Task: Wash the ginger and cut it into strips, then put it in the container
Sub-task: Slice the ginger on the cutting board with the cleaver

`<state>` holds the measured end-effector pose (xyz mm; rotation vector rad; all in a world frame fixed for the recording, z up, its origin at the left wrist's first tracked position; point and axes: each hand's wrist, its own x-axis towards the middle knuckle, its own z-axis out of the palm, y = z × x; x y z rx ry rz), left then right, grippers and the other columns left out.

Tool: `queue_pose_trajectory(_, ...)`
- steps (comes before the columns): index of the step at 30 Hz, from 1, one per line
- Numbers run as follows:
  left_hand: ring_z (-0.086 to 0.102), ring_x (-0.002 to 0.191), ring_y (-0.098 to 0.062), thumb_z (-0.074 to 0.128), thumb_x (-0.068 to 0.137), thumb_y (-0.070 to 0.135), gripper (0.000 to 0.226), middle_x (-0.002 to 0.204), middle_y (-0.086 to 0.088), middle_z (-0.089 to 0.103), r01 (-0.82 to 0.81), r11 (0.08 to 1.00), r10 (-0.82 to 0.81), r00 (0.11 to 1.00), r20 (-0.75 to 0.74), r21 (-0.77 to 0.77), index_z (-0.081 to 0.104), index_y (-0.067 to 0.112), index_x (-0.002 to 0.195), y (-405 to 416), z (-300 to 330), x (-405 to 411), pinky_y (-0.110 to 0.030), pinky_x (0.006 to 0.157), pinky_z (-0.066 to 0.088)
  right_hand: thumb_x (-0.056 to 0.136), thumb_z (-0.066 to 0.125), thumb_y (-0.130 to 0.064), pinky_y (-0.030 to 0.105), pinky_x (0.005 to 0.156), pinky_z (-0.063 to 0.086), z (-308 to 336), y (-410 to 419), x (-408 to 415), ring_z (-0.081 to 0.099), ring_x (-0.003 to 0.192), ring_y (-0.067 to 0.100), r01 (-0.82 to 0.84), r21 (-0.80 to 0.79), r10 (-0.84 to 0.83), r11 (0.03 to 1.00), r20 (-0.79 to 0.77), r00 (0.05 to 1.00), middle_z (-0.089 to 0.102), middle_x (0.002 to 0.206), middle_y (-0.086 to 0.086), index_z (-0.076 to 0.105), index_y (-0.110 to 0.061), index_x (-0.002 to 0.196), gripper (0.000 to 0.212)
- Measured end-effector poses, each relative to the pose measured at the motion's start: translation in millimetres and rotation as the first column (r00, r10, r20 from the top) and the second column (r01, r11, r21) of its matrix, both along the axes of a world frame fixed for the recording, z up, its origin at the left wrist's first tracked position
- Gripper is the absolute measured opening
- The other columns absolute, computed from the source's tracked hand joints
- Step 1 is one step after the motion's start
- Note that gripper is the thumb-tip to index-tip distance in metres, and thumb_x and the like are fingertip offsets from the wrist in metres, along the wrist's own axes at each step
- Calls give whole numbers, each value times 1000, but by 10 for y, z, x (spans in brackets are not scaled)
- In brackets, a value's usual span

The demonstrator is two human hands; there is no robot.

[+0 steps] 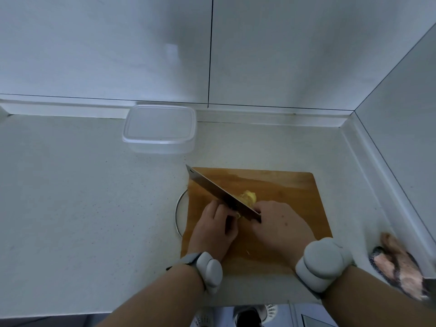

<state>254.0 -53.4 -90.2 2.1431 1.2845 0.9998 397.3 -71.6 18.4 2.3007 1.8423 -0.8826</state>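
Observation:
A yellow piece of ginger (pixel 248 197) lies on a wooden cutting board (pixel 283 185). A cleaver (pixel 212 188) slants across it, blade tip toward the far left. My right hand (pixel 280 225) grips the cleaver's handle, which the hand hides. My left hand (pixel 215 226) sits just left of the blade with fingers curled onto the near end of the ginger. A clear plastic container (pixel 160 131) stands with its lid on at the back of the counter, beyond the board.
The board lies on a pale counter (pixel 82 197) in a corner, walls behind and to the right. A round metal rim (pixel 177 213) shows under the board's left edge. A pink and grey cloth (pixel 398 263) lies at the right.

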Motion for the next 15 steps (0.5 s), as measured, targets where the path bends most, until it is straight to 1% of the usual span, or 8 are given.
queue_pose_trajectory(4,56,83,-14,61,80,25,13,92,0,58,-8,1000,8,1000,-18,3,61,15,89,5,-10,4,-14,69,43,97,50,-22,34,72,59,25,-18,0,63,72,16,12,0,-12,1000,12,1000,63,83,-3,64,-23,105,16)
queue_pose_trajectory(10,56,82,-13,60,80,25,15,93,0,58,10,1000,-10,1000,-10,22,62,14,90,12,-13,-5,-16,67,46,96,50,-21,35,72,60,-32,2,-12,64,71,18,27,-7,-27,1000,14,1000,63,82,-1,64,-20,102,15)
queue_pose_trajectory(15,56,83,-15,59,81,24,14,95,-1,58,19,999,-19,1000,10,38,60,14,91,20,-13,0,-21,68,50,95,51,-20,36,71,60,-78,45,-9,64,70,18,30,-24,-30,999,2,1000,63,81,-1,64,-20,101,14)
